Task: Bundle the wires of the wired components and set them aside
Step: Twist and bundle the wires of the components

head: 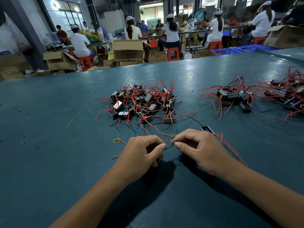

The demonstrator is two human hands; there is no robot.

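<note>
1. Green-topped work table [49, 112] fills my view, with a factory floor of seated workers and cardboard boxes beyond its far edge.
2. My left hand [141, 155] and right hand [202, 148] meet just on my side of the central pile of components [141, 102], each pinching the same red and black wires [167, 143] between thumb and forefinger.
3. Those wires run left to right between my fingertips, their long axis crosswise to me; the component [206, 129] they belong to lies just beyond my right hand, so that hand is nearer to it.
4. A small yellowish rubber band [116, 140] lies on the table left of my left hand, which I judge best placed to fetch it.
5. Something yellowish sits at my right fingertips, perhaps another band; I cannot tell.
6. Right of the central pile, well apart, lies a second heap [233, 96], its far side cut off by the frame.
7. My palms hide how the wire ends lie.
</note>
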